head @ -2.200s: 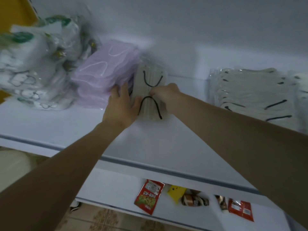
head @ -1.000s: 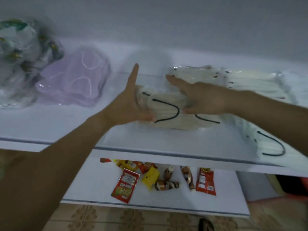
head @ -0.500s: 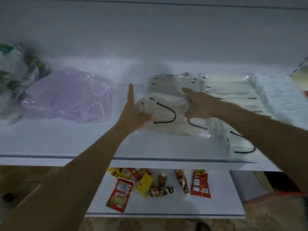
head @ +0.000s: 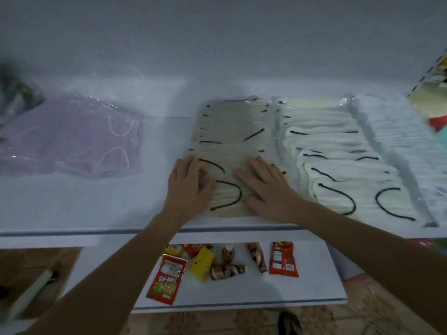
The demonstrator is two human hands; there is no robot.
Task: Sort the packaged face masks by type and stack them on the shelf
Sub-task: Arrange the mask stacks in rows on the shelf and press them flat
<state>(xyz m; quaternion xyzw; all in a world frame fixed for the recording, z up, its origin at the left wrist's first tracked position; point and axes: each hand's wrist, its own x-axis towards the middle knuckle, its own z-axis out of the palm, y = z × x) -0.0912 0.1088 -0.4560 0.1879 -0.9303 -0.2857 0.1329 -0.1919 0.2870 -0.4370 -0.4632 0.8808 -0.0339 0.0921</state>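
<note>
Head view: I had only this one, looking down on the shelf (head: 72,201).
Grey pack (head: 227,197): it lay at the front of the grey row (head: 229,126), near the shelf's front edge and partly over the pack behind it.
Left hand (head: 187,187): it was spread on the pack's left end, fingers a little bent, pressing and gripping nothing.
Right hand (head: 266,187): it lay flat on the pack's right end, fingers straight, just beside the white row (head: 326,146).
White row: it touched the grey row along one side and carried the same black loops.
Purple stack (head: 72,141): it sat well apart to the left, blurred.
Risk, slip: I judged the wrappers slick. A push too far forward could send the front pack over the edge, down among the snacks (head: 164,279) on the lower shelf.
Risk, fan-out: pressing harder on one end might skew the pack and spread the row out of line.
Risk, mixing: a sideways nudge from the right hand could ride grey packs onto the white ones. In that dim light the two types looked alike.
</note>
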